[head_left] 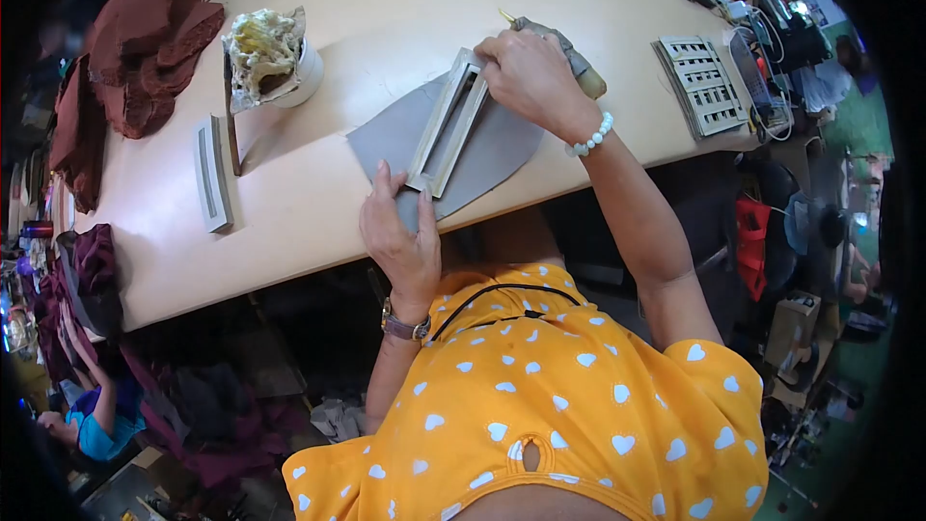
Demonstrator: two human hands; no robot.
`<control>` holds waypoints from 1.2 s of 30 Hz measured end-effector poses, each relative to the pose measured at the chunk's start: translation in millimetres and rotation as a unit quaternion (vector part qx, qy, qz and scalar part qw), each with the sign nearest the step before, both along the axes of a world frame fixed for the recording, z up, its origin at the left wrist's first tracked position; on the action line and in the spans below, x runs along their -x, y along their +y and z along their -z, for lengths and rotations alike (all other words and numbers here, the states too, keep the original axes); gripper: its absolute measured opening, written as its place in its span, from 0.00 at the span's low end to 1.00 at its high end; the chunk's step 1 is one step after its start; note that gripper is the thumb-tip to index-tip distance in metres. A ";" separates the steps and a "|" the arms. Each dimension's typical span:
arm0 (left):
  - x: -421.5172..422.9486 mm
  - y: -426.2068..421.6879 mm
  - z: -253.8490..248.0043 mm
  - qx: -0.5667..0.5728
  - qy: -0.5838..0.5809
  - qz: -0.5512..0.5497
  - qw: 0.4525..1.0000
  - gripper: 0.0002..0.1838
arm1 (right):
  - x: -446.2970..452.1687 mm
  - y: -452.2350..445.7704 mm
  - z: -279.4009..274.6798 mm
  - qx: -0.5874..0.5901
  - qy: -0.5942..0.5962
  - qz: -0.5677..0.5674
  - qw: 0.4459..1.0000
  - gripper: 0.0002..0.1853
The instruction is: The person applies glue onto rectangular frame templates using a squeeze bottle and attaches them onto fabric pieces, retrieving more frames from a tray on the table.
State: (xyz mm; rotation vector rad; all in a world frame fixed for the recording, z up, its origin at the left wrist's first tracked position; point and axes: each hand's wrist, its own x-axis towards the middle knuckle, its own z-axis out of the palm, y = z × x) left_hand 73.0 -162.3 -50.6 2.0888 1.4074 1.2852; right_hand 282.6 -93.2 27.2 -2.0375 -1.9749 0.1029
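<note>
A long rectangular template (449, 125) with a narrow slot lies tilted across a grey leather-like sheet (511, 143). My right hand (535, 77) is closed around its upper end, the curled fingertips partly hidden. At the lower end is my left hand (397, 236), fingers apart, with the thumb and forefinger against the template's bottom corners and the sheet's edge. Just beyond my right hand lies a glue-stained bottle (589, 84) wrapped in grey material, with a yellow pointed tip; my hand partly covers it.
Left on the table (328, 222) are a second slotted template (209, 174) and a white tub (309, 75) topped with glue-crusted material. Dark red sheets (145, 48) pile farther left. A stack of slotted plates (701, 85) sits at right. Another person (101, 420) is at lower left.
</note>
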 end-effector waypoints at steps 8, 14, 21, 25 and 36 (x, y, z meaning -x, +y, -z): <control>-0.9 0.9 0.7 -0.013 -0.006 0.000 1.000 0.30 | -2.4 1.5 3.9 0.000 0.003 0.027 1.000 0.14; -1.3 0.3 -1.7 -0.010 0.000 -0.004 1.000 0.31 | 2.2 -0.7 1.1 -0.030 -0.010 0.017 0.999 0.14; -0.7 0.2 -3.0 -0.002 -0.004 -0.004 1.000 0.30 | 6.5 -9.0 -11.7 -0.041 0.006 0.007 0.999 0.14; -0.1 0.2 -1.7 -0.002 0.002 -0.007 1.000 0.31 | 7.6 -10.7 -11.9 -0.048 -0.010 -0.004 0.999 0.14; -0.5 -0.3 -1.4 -0.001 -0.010 -0.005 1.000 0.30 | 6.0 -7.1 -8.4 -0.119 0.053 0.001 0.991 0.10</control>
